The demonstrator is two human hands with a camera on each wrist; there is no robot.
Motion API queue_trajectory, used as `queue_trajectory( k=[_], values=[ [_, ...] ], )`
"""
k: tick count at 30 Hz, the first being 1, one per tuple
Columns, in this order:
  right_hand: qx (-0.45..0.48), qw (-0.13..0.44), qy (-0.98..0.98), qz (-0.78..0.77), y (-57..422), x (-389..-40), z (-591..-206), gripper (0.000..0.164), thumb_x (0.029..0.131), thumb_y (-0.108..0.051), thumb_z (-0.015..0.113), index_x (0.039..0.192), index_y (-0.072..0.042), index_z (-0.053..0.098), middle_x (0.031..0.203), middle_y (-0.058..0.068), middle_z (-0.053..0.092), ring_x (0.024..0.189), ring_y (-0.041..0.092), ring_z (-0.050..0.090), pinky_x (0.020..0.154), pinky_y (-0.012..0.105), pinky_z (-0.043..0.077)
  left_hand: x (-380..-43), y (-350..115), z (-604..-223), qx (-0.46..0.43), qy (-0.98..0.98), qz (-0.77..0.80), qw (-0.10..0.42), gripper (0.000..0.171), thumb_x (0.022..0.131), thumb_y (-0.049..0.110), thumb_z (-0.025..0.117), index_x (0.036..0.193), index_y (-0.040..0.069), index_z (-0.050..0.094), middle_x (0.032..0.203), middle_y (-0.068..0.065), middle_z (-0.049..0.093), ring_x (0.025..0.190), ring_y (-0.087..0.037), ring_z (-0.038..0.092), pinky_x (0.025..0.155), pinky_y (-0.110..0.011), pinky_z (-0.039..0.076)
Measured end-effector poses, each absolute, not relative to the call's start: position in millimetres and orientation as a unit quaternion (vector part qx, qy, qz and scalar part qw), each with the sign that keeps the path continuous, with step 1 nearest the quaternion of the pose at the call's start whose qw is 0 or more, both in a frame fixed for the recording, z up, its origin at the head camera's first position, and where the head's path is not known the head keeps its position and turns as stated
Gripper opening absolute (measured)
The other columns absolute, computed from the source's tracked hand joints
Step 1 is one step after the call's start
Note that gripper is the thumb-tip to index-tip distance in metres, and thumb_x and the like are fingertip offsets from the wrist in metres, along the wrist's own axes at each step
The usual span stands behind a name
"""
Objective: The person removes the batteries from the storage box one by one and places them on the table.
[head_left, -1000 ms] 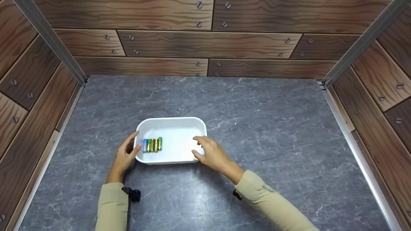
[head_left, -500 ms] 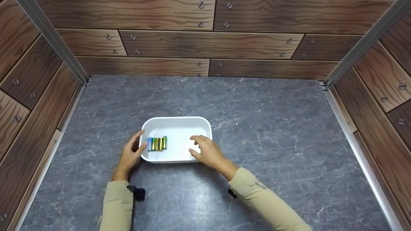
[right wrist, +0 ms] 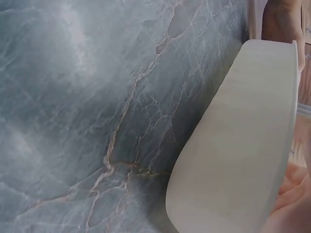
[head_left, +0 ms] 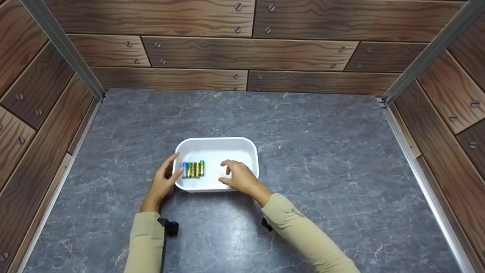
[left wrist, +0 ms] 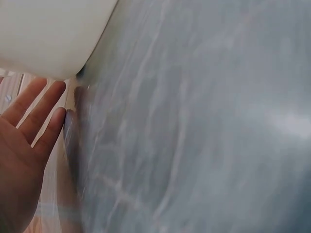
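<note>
A white rectangular tub (head_left: 216, 142) stands on the grey marbled tabletop. Several batteries (head_left: 195, 170), green and gold with a blue one at the left end, lie side by side in its left half. My left hand (head_left: 162, 184) is at the tub's left end, its thumb reaching over the rim beside the blue battery. In the left wrist view, that hand's (left wrist: 24, 141) straight fingers touch the outer wall of the tub (left wrist: 43, 39). My right hand (head_left: 242, 177) is over the tub's right half, thumb and fingers apart, holding nothing visible. The tub's side (right wrist: 238, 136) partly hides it in the right wrist view.
Wood-patterned panels (head_left: 246, 53) enclose the tabletop (head_left: 310, 159) at the back and both sides. Grey metal posts (head_left: 62, 47) rise at the back corners. A small white speck (head_left: 279, 147) lies right of the tub.
The tub has slid to the right together with my left hand, the batteries inside it. My right hand has shifted slightly left, further in over the tub.
</note>
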State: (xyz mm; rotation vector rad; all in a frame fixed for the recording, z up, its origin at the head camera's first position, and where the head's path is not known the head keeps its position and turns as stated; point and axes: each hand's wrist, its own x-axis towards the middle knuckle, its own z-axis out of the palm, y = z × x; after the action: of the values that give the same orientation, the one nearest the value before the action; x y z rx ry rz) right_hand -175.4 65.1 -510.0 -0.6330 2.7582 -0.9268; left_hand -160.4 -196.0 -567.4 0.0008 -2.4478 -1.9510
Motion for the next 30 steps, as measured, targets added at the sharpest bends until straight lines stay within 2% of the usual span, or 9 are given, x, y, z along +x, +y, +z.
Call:
queue_trajectory(
  k=[4, 10, 17, 23, 27, 30],
  values=[
    [-0.202, 0.100, 0.925, -0.308, 62, -180, -512, 0.045, 0.080, -0.021, 0.077, 0.119, -0.002, 0.062, 0.085, 0.014, 0.069, 0.074, 0.020, 0.056, 0.076, 0.035, 0.047, -162, -192, -572, 0.004, -0.782, -0.624, 0.006, 0.055, 0.093, 0.013, 0.063, 0.144, 0.014, 0.046, 0.130, -0.025, 0.060, 0.097, 0.001, 0.060, 0.079, -0.018, 0.051],
    [-0.180, 0.133, 0.923, -0.313, 58, -185, -517, 0.052, 0.080, -0.023, 0.079, 0.125, -0.004, 0.061, 0.080, 0.012, 0.066, 0.064, 0.012, 0.045, 0.068, 0.028, 0.042, -163, -183, -568, -0.013, -0.780, -0.625, 0.000, 0.057, 0.092, 0.008, 0.062, 0.145, 0.008, 0.042, 0.128, -0.028, 0.059, 0.094, -0.001, 0.060, 0.077, -0.019, 0.050],
    [-0.153, 0.154, 0.923, -0.319, 55, -193, -519, 0.055, 0.080, -0.022, 0.079, 0.127, -0.003, 0.059, 0.078, 0.010, 0.066, 0.061, 0.008, 0.045, 0.060, 0.021, 0.037, -154, -169, -542, -0.027, -0.781, -0.624, -0.013, 0.059, 0.091, 0.007, 0.062, 0.145, 0.002, 0.039, 0.125, -0.033, 0.058, 0.092, -0.003, 0.058, 0.076, -0.020, 0.050],
    [-0.141, 0.168, 0.923, -0.315, 52, -200, -519, 0.056, 0.080, -0.021, 0.079, 0.130, -0.004, 0.057, 0.074, 0.006, 0.062, 0.061, 0.008, 0.045, 0.058, 0.021, 0.036, -154, -159, -540, -0.040, -0.780, -0.624, -0.013, 0.059, 0.091, 0.007, 0.063, 0.145, 0.001, 0.040, 0.127, -0.033, 0.057, 0.099, -0.016, 0.062, 0.076, -0.023, 0.052],
    [-0.143, 0.156, 0.928, -0.307, 53, -204, -521, 0.057, 0.078, -0.020, 0.080, 0.128, -0.004, 0.058, 0.080, 0.010, 0.065, 0.064, 0.009, 0.046, 0.059, 0.021, 0.037, -160, -152, -553, -0.036, -0.786, -0.618, -0.004, 0.059, 0.090, 0.006, 0.064, 0.145, 0.004, 0.041, 0.134, -0.028, 0.052, 0.107, -0.031, 0.060, 0.079, -0.020, 0.049],
    [-0.142, 0.141, 0.933, -0.299, 54, -207, -523, 0.058, 0.075, -0.018, 0.082, 0.127, -0.004, 0.059, 0.083, 0.012, 0.067, 0.067, 0.011, 0.048, 0.062, 0.022, 0.039, -167, -149, -566, -0.040, -0.789, -0.614, -0.003, 0.060, 0.090, 0.008, 0.065, 0.145, 0.008, 0.042, 0.136, -0.025, 0.050, 0.110, -0.033, 0.059, 0.082, -0.020, 0.048]
  ],
)
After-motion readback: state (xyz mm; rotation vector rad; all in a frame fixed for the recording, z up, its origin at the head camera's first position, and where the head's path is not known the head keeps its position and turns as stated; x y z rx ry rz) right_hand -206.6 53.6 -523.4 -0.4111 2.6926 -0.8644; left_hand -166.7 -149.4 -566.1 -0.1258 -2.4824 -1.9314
